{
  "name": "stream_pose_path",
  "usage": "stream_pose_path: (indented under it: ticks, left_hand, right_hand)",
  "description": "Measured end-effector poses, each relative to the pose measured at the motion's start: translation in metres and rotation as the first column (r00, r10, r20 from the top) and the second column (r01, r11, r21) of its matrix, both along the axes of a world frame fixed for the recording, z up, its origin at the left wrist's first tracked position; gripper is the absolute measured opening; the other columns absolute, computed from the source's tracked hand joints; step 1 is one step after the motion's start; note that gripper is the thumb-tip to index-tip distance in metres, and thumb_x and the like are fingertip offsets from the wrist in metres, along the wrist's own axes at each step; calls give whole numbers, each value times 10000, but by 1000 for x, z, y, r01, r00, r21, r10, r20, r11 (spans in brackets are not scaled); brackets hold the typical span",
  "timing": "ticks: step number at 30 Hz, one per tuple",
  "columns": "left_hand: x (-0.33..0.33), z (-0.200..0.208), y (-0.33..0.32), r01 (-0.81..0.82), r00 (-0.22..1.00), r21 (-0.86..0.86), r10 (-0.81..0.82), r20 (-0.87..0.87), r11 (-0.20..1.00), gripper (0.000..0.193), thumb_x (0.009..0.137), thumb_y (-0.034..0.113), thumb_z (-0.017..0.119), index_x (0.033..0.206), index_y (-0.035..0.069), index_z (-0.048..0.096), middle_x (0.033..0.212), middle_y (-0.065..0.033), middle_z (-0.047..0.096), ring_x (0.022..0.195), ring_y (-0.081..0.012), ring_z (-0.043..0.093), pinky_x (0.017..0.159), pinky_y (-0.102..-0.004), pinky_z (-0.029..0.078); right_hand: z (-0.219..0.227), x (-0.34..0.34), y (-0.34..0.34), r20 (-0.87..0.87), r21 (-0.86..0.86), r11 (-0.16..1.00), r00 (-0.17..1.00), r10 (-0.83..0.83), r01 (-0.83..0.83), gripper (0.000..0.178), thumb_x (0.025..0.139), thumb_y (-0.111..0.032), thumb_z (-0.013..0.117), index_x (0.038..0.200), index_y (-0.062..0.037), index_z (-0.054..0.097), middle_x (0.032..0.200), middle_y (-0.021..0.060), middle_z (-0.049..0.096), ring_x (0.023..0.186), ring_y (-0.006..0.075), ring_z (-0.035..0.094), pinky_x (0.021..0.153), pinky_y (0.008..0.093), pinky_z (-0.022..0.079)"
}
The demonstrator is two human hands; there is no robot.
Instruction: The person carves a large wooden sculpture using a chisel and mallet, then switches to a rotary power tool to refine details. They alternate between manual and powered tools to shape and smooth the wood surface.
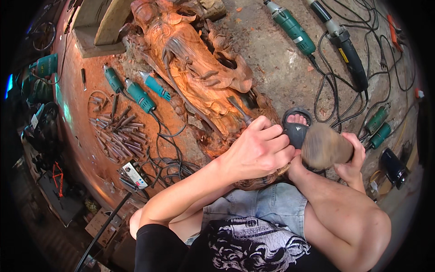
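Observation:
A large reddish-brown wood carving of a robed figure lies in front of me, its lower end between my legs. My left hand is closed round the handle of a chisel, whose blade points up and left onto the carved folds. To the right, my right hand grips a round wooden mallet, smeared by motion. The mallet head hangs beside the left hand, just apart from it and from the chisel. My palm hides most of the chisel handle.
Many loose chisels lie heaped at left, near green power tools and tangled black cords. A white control box sits below them. More corded grinders lie at upper right. My sandalled foot rests beside the carving.

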State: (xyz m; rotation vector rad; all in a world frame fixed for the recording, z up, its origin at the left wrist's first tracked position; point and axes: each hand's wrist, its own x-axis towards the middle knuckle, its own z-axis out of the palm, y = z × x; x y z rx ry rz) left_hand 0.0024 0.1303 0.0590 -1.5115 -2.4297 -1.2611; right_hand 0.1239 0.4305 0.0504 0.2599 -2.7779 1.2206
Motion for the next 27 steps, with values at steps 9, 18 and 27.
stream_pose_path:
  ticks: [9,18,27]
  left_hand:
    - [-8,2,10,-136,988,22,134,71,990,346,816,94,826,660,122,519,621,11,423,578,-179,465,572,-354,338]
    - [-8,-5,10,-127,990,40,124,72,991,316,810,83,811,666,124,533,624,17,444,585,-179,484,579,-358,352]
    - [-13,-2,10,-96,993,21,94,77,995,212,774,91,803,714,108,601,636,12,492,617,-184,523,577,-360,367]
  right_hand:
    - [8,-22,-3,-184,187,977,973,138,-103,589,753,-58,839,1264,-48,547,909,170,678,713,314,675,627,414,554]
    - [-33,0,-3,-361,19,999,932,36,-31,661,743,58,825,1294,-67,481,899,150,657,720,296,675,624,417,571]
    - [4,10,-24,-218,149,986,971,101,-69,587,767,75,791,1256,-54,491,911,168,669,725,308,674,652,408,570]
